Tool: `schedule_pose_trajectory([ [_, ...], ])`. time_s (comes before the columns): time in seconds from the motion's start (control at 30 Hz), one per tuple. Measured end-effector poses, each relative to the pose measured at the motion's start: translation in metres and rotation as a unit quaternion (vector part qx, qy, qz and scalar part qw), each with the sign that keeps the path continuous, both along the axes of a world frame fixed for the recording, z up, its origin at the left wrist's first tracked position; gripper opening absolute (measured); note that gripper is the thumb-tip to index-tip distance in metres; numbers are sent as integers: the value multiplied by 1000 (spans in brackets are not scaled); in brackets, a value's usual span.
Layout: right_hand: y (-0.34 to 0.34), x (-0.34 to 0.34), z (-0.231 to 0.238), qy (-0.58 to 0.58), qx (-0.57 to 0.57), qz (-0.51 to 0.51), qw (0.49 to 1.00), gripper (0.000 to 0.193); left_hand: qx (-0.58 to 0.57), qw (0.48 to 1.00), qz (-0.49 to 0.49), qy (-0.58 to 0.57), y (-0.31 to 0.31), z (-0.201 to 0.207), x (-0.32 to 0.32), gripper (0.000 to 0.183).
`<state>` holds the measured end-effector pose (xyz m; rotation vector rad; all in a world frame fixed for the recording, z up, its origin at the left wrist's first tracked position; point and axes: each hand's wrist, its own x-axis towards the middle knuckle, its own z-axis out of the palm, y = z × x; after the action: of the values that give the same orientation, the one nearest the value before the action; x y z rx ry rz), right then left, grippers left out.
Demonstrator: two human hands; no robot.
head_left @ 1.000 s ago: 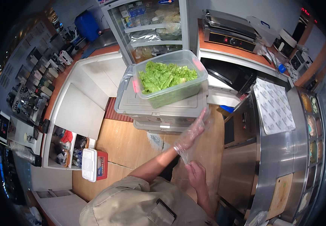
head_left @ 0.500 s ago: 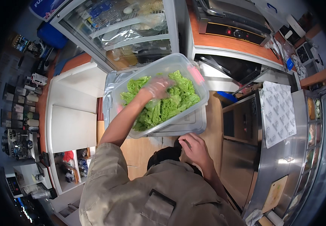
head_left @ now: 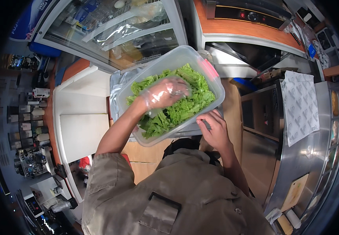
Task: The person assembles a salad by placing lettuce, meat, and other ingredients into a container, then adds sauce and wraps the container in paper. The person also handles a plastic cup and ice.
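Note:
A clear plastic tub [head_left: 153, 138] with pink clips holds a heap of green leaf lettuce [head_left: 195, 103]. My left hand [head_left: 167, 93], in a thin clear plastic glove, is down on the lettuce in the middle of the tub. Its fingers curl into the leaves; the fingertips are slightly blurred and partly hidden. Bare, my right hand [head_left: 215, 129] is at the tub's near right rim, its fingers bent against the edge and the thumb just outside it.
Beyond the tub stands a glass-door fridge [head_left: 126, 35] with stocked shelves. A contact grill [head_left: 251, 15] sits on the counter at far right. Patterned paper sheets [head_left: 300, 107] and a cutting board [head_left: 294, 192] lie on the steel counter to my right. White cabinets [head_left: 84, 133] stand at left.
My right hand has moved forward from near my body to the tub's rim. The gloved left hand is still in the lettuce, its fingers less blurred. The whole view has shifted slightly.

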<state>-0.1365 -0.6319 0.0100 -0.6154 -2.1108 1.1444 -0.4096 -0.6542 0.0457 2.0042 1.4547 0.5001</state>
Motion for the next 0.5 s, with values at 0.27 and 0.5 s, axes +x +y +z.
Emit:
schedule_pose_trajectory([
  [0.27, 0, 2, -16, 7, -33, -24, 999, 7, -104, 909, -166, 369, 3, -57, 10, 89],
  [0.5, -3, 10, -22, 7, -68, -45, 997, 5, -88, 967, -52, 234, 6, -56, -19, 67],
])
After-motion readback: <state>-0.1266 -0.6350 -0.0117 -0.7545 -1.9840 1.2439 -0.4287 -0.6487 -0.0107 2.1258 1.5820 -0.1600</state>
